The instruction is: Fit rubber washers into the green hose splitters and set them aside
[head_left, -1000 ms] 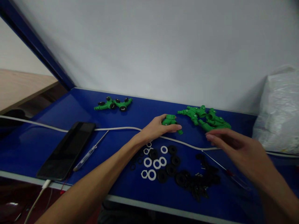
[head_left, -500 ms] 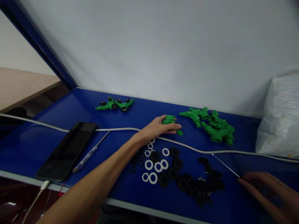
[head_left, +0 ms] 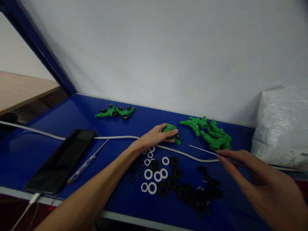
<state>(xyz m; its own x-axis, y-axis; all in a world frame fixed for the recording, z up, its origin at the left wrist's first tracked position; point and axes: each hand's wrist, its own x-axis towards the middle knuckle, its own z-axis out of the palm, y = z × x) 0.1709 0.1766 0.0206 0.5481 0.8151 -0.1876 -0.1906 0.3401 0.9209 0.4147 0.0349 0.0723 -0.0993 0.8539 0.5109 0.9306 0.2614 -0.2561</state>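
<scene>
My left hand (head_left: 155, 135) is closed around a green hose splitter (head_left: 169, 128) with a dark part near its lower end. In my right hand (head_left: 262, 183), thumb and fingers pinch a thin screwdriver (head_left: 203, 150). Its bare metal shaft points left towards the splitter, with a gap between them; the fingers mostly hide the handle. Below my left hand lie white rings (head_left: 148, 174) and black rings (head_left: 172, 183). Several small black parts (head_left: 197, 195) and tiny metal pieces (head_left: 200, 188) lie in front of my right hand.
Green splitter bodies (head_left: 214, 141) are heaped at the back right, beside a plastic bag (head_left: 279, 125). Two splitters with black fittings (head_left: 125, 113) lie back left. A phone (head_left: 61, 160), another screwdriver (head_left: 84, 165) and a white cable (head_left: 115, 137) are on the blue tabletop (head_left: 154, 115).
My right hand has come up and leftwards from the lower right, bringing the screwdriver closer to the splitter. My left hand still grips the splitter. The whole view has shifted slightly.
</scene>
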